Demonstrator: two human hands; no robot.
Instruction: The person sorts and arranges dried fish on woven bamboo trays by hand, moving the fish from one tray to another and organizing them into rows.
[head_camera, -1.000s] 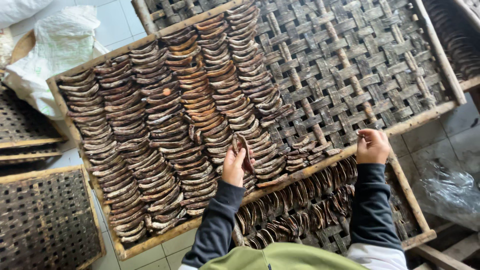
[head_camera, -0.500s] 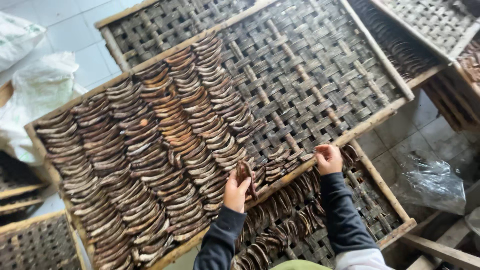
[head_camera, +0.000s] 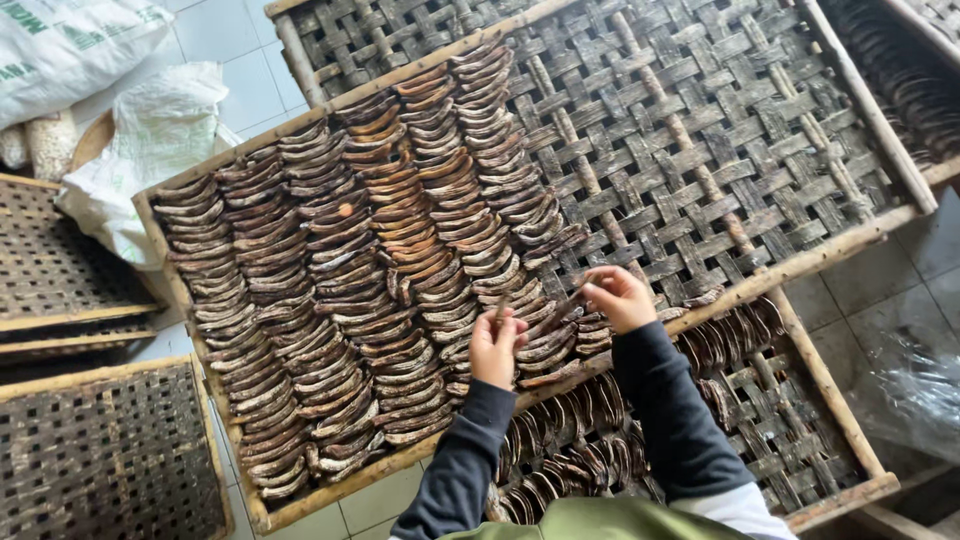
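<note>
Hands worked at the near edge of the woven bamboo tray (head_camera: 800, 150). I saw my left hand (head_camera: 496, 347) pinching one dark curved strip (head_camera: 500, 308) upright above the packed rows (head_camera: 330, 290), while my right hand (head_camera: 618, 297) pinched another strip (head_camera: 562, 306) whose long axis slanted down-left toward the last row. The right hand was nearer the bare weave, which lay just beyond it.

Curved strips (head_camera: 340, 290) in rows on left half of woven tray (head_camera: 700, 140); sacks (head_camera: 150, 140) left; second tray (head_camera: 800, 420) beneath.
</note>
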